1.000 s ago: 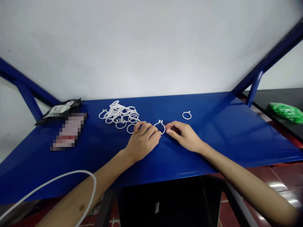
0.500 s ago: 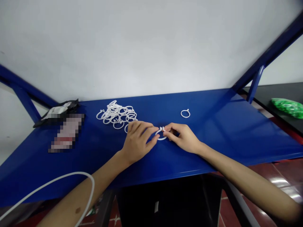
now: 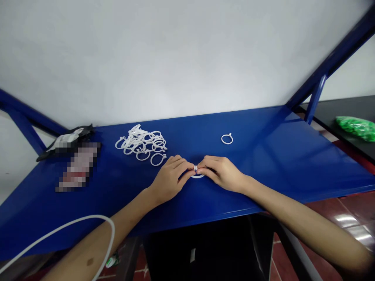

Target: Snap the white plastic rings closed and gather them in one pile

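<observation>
White ring (image 3: pixel 198 176) sits on the blue table (image 3: pixel 278 168), near its front edge and right of the pile of rings (image 3: pixel 142 142). The left hand (image 3: pixel 170 181) and right hand (image 3: pixel 222 173) each pinch its clasp ends with narrow fingertips. It seems light, thin, springy plastic, best gripped beside the clasp.

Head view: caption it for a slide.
Left hand and right hand pinch one white ring at a blue table, a ring pile to their left, a lone ring beyond.
</observation>
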`<action>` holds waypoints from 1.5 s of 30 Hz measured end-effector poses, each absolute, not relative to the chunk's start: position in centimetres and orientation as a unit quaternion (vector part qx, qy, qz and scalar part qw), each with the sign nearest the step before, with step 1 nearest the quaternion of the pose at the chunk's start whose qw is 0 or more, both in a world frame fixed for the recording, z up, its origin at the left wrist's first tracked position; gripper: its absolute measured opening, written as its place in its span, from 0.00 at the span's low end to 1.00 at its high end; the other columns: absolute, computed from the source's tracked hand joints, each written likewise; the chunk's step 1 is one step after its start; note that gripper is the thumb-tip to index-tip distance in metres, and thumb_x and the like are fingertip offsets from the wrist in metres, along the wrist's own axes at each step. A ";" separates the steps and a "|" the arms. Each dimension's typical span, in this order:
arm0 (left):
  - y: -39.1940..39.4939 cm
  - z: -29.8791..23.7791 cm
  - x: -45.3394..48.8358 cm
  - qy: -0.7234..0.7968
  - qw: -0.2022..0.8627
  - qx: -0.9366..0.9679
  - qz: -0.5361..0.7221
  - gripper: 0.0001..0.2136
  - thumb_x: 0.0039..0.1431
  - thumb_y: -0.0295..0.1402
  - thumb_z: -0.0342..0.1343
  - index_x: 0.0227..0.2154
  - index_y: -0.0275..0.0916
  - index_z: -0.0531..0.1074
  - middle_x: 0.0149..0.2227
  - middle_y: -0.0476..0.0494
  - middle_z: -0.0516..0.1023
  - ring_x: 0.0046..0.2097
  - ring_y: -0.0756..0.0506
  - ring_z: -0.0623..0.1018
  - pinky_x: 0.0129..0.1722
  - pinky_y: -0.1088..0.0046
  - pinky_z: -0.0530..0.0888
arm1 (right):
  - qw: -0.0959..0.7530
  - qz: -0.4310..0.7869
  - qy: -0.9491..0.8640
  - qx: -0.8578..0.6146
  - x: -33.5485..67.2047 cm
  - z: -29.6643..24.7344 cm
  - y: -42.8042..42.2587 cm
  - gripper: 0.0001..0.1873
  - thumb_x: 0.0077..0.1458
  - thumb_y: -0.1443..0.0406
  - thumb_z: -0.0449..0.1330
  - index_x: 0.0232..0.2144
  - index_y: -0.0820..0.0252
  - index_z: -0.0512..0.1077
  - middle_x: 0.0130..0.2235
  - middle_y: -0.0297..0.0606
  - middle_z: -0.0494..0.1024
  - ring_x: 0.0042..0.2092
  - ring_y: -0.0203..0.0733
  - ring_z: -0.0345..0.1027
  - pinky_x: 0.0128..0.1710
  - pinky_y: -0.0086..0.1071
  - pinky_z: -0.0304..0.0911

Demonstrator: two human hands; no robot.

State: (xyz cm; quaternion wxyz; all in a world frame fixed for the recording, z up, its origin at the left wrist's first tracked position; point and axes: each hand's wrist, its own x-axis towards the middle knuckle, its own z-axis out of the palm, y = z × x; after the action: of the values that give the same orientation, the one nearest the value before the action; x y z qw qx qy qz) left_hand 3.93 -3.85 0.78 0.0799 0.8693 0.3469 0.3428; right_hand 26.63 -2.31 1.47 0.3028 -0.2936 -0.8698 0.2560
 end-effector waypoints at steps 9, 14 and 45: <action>-4.5 0.2 4.5 0.297 -0.101 0.893 0.323 0.10 0.69 0.25 0.50 0.31 0.36 0.70 0.27 0.45 0.73 0.33 0.44 0.68 0.36 0.66 0.69 | 0.275 0.282 -0.880 -0.266 26.5 1.3 -2.6 0.14 0.71 0.61 0.52 0.38 0.60 0.75 0.36 0.39 0.79 0.37 0.38 0.74 0.39 0.31 0.68; -4.8 0.0 4.7 0.279 -0.153 0.895 0.311 0.11 0.69 0.24 0.49 0.30 0.37 0.70 0.26 0.46 0.70 0.31 0.45 0.66 0.33 0.66 0.66 | 0.287 0.306 -0.873 -0.249 26.5 1.3 -2.5 0.14 0.70 0.61 0.54 0.37 0.60 0.75 0.35 0.37 0.79 0.36 0.37 0.74 0.38 0.30 0.67; -2.6 3.0 1.4 0.457 0.112 0.814 0.340 0.06 0.69 0.33 0.52 0.39 0.41 0.74 0.38 0.47 0.80 0.40 0.46 0.77 0.42 0.68 0.75 | 0.301 0.127 -0.842 -0.430 29.2 1.7 0.1 0.11 0.65 0.59 0.58 0.46 0.57 0.73 0.46 0.42 0.77 0.40 0.42 0.73 0.43 0.39 0.71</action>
State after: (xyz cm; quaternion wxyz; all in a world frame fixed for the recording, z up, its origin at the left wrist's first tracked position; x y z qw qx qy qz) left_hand 1.41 -2.60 3.00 0.1122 0.8142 0.4570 0.3401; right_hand 29.24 0.07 1.73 0.3008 -0.4297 -0.8419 0.1271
